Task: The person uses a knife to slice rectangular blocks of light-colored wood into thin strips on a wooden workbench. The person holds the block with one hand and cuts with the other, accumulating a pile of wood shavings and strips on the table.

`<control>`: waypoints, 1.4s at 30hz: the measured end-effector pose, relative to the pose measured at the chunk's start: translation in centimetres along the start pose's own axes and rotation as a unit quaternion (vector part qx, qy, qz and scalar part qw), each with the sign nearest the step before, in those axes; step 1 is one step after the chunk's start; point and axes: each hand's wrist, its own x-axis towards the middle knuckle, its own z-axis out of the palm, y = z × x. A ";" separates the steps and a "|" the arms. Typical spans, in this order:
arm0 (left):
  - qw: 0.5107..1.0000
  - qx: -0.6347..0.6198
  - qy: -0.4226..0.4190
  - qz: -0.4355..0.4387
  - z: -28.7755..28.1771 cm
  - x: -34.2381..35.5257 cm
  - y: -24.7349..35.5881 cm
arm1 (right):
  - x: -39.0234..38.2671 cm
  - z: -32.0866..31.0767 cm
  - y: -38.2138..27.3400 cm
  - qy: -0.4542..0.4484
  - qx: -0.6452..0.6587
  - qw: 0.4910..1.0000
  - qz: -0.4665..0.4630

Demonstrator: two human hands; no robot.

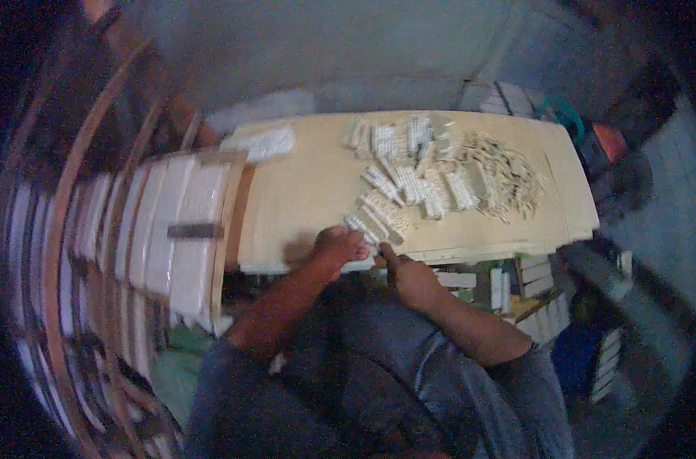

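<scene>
Head view: mid-frame, beside the bundles [367, 227], left hand [342, 246] and right hand [414, 280] are held with fingers [360, 248] curled (tightness and hold cannot be told through blur); bundles could be tipped off the counter [298, 195] by a stray nudge.

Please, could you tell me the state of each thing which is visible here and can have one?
Pale strips: lying grouped in uneven rows.
Left hand: fingers curled beside the nearest strips; grip unclear.
Right hand: fingers bent, near the left hand; grip unclear.
Loose pieces: scattered in a heap.
Tabletop: partly covered.
White packs on the left: standing side by side.
</scene>
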 end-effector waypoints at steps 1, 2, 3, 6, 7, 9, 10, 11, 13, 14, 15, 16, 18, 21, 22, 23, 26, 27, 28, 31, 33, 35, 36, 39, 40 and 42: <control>0.997 0.043 -0.013 0.056 -0.1 0.1 -0.6 | 0.0 0.2 0.2 0.011 0.003 1.000 -0.007; 0.990 0.084 -0.016 0.110 -0.3 -0.1 -1.3 | 0.1 0.3 0.1 0.018 0.006 1.000 -0.020; 0.984 0.075 -0.008 0.161 -0.5 -0.3 -2.2 | 0.3 0.0 -0.2 0.011 0.014 1.000 -0.022; 0.984 -0.145 0.080 0.067 1.0 -0.6 -0.3 | 0.6 -1.3 0.1 0.022 0.105 0.994 -0.003; 0.962 -0.245 0.122 -0.012 2.2 -0.9 0.5 | 0.3 -1.5 0.6 0.047 0.185 0.981 0.011; 0.979 -0.125 0.151 0.054 4.1 -1.7 0.9 | 0.1 -1.7 2.4 0.147 0.259 0.955 0.008; 0.981 -0.027 0.168 0.091 5.3 -2.3 1.6 | -0.1 -1.5 4.3 0.226 0.252 0.941 -0.004; 0.971 0.065 0.194 0.124 6.2 -2.8 1.7 | -0.7 -2.5 5.1 0.294 0.241 0.925 -0.024; 0.929 0.206 0.239 0.192 7.3 -2.9 1.6 | -3.0 -7.0 7.1 0.319 0.223 0.919 0.058; 0.887 0.284 0.275 0.238 8.2 -2.7 2.0 | -3.5 -8.0 9.4 0.364 0.211 0.903 0.087; 0.834 0.360 0.310 0.280 9.1 -2.5 2.5 | -3.5 -8.7 11.6 0.407 0.198 0.884 0.114; 0.851 0.340 0.306 0.259 9.8 -1.8 2.5 | -2.9 -9.2 13.3 0.462 0.129 0.873 0.094; 0.821 0.362 0.326 0.297 10.6 -0.2 3.5 | -1.5 -9.8 16.3 0.556 -0.010 0.830 0.045; 0.835 0.415 0.299 0.205 12.0 1.4 5.6 | 1.4 -7.8 17.7 0.537 -0.008 0.842 0.052; 0.833 0.435 0.292 0.178 11.7 1.7 6.3 | 1.3 -7.7 16.5 0.493 0.005 0.866 0.085; 0.830 0.456 0.282 0.154 11.6 1.8 6.9 | 1.5 -7.6 15.9 0.504 -0.005 0.861 0.062; 0.813 0.465 0.296 0.187 10.3 3.3 6.0 | 2.1 -7.7 15.4 0.504 -0.027 0.863 0.029; 0.809 0.468 0.295 0.197 9.7 3.8 5.9 | 2.3 -8.0 15.4 0.482 -0.017 0.875 0.037; 0.805 0.471 0.296 0.206 9.2 4.3 6.0 | 2.3 -8.7 15.1 0.462 -0.007 0.886 0.047; 0.791 0.473 0.306 0.239 7.3 5.3 5.7 | 4.1 -8.9 13.6 0.420 0.000 0.905 0.069; 0.781 0.461 0.321 0.271 5.7 6.0 4.6 | 5.6 -8.2 12.0 0.423 -0.001 0.904 0.063; 0.774 0.464 0.330 0.277 4.2 6.5 4.2 | 6.7 -7.3 10.6 0.449 -0.008 0.892 0.043; 0.767 0.466 0.338 0.282 3.4 6.7 3.9 | 7.6 -6.5 10.2 0.466 -0.017 0.884 0.027; 0.753 0.480 0.351 0.281 1.7 6.4 3.9 | 8.4 -5.7 7.7 0.437 0.019 0.899 0.006; 0.747 0.486 0.355 0.282 1.6 6.5 3.8 | 8.8 -5.4 7.7 0.445 -0.013 0.895 -0.004; 0.757 0.492 0.346 0.256 1.7 5.3 5.1 | 8.6 -5.8 7.9 0.423 0.015 0.906 -0.012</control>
